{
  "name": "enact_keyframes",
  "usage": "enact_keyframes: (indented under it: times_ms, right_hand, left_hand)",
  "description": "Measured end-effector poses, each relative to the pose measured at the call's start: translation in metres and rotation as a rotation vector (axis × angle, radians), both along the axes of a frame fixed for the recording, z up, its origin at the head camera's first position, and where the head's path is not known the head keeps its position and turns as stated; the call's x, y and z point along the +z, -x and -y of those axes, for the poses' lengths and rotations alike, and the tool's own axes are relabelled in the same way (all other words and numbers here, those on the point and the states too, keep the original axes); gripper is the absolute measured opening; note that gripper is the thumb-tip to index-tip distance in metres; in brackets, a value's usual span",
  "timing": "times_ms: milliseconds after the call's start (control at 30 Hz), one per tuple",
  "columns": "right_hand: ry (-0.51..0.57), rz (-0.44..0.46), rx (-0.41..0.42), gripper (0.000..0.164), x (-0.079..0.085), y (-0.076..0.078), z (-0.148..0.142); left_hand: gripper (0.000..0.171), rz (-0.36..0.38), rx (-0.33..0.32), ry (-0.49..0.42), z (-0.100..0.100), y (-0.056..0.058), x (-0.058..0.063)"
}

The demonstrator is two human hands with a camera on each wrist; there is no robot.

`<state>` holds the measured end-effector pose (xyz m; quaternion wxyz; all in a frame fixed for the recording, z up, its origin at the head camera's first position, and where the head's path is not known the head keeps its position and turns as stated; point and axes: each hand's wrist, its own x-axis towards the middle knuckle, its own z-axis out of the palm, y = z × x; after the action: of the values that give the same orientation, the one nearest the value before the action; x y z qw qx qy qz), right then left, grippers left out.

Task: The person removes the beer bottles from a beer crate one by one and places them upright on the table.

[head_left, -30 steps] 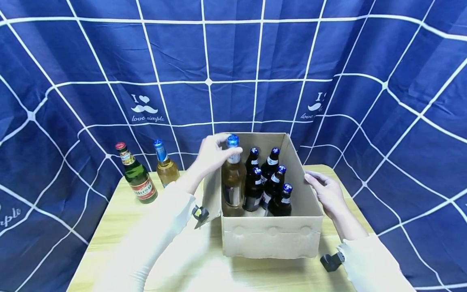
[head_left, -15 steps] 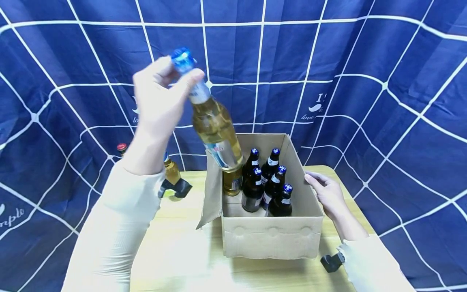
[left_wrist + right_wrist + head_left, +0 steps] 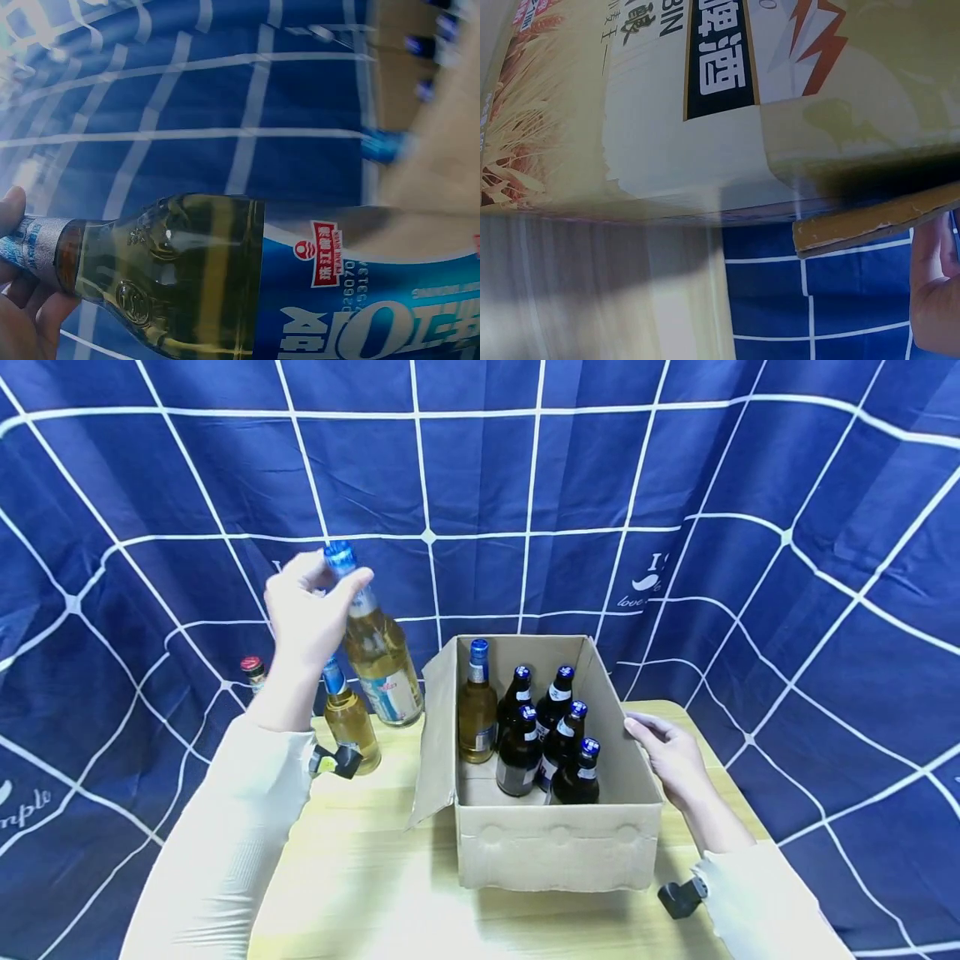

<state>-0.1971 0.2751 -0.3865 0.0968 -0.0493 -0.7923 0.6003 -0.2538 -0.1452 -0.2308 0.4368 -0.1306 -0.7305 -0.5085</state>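
Observation:
My left hand grips a beer bottle by its neck, just below the blue cap. The bottle is clear with pale gold beer and a blue-and-silver label. It tilts slightly beside the cardboard box, its base close over the table's back edge; whether it touches is unclear. My right hand holds the top edge of the box's right side; in the right wrist view only part of that hand shows, against a cardboard flap. Inside the box stand another gold bottle and several dark bottles.
Left of the held bottle stands a gold bottle with a blue cap, partly behind my wrist. A red-capped bottle is mostly hidden by my left arm. One box flap sticks out leftward above the wooden table. Blue curtain surrounds everything.
My left hand has lifted the gold bottle out of the box, carried it left and lowered it toward the table. The right hand stays at the box edge.

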Motion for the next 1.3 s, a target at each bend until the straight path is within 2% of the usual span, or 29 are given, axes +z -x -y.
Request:
enact_keyframes:
  times_ms: [133, 333, 500, 633, 767, 933, 1033, 1167, 1300]
  right_hand:
    - [-0.001, -0.002, -0.003, 0.044, 0.0, 0.0, 0.0]
    - [0.024, -0.006, -0.005, 0.028, -0.003, 0.002, -0.001]
    - [0.017, 0.006, 0.0, 0.04, -0.004, 0.003, -0.001]
    - [-0.014, 0.014, -0.011, 0.05, -0.003, 0.003, -0.001]
    - [-0.028, 0.012, -0.019, 0.05, -0.003, 0.002, -0.001]
    - [-0.017, 0.011, -0.012, 0.05, -0.004, 0.002, 0.0]
    - [-0.017, 0.012, -0.01, 0.051, -0.003, 0.002, 0.0]
    - [-0.04, 0.005, -0.018, 0.051, -0.003, 0.002, 0.0]
    - [-0.064, 0.001, -0.029, 0.051, -0.003, 0.002, -0.001]
  left_hand:
    - [0.024, 0.069, 0.073, 0.077, 0.004, 0.018, -0.04]
    - [0.025, 0.226, 0.109, 0.113, 0.008, 0.038, -0.094]
    - [0.024, 0.285, 0.108, 0.108, 0.007, 0.048, -0.129]
    - [0.023, 0.319, 0.09, 0.099, 0.005, 0.054, -0.15]
    - [0.022, 0.359, 0.074, 0.115, 0.003, 0.057, -0.164]
    - [0.028, 0.417, 0.072, 0.114, 0.003, 0.058, -0.174]
    - [0.032, 0.437, 0.075, 0.123, 0.004, 0.058, -0.175]
    - [0.029, 0.448, 0.069, 0.128, 0.005, 0.062, -0.173]
    - [0.031, 0.518, 0.032, 0.119, 0.005, 0.066, -0.171]
